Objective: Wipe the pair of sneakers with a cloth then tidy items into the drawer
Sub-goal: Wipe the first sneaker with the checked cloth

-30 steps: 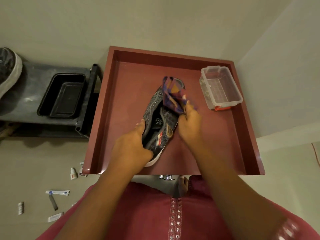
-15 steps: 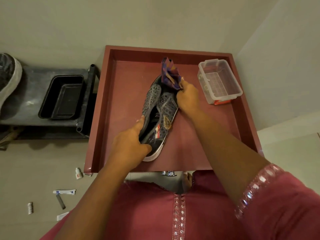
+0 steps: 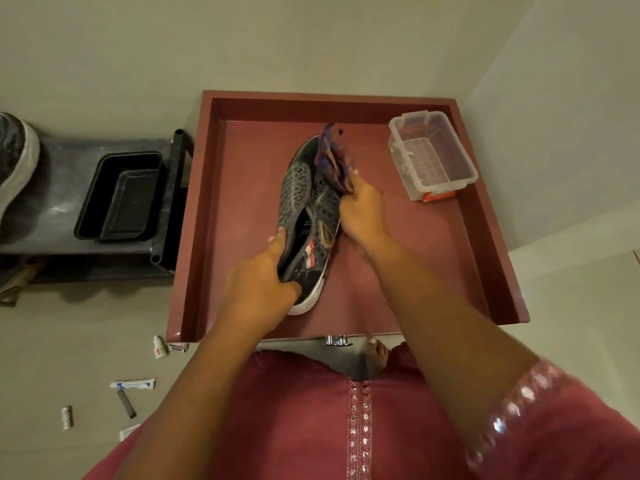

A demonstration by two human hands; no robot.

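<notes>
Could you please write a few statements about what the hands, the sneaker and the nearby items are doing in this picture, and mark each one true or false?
1. The left hand grips the heel end of the dark patterned sneaker. True.
2. The right hand holds a yellow sponge. False: it holds a bunched purple patterned cloth against the sneaker's front.
3. The clear plastic lidless box stands in the red wooden drawer. True.
4. The black plastic tray lies inside the drawer. False: it sits on the grey shelf beside the drawer.
5. The white tube lies on the floor. True.
</notes>
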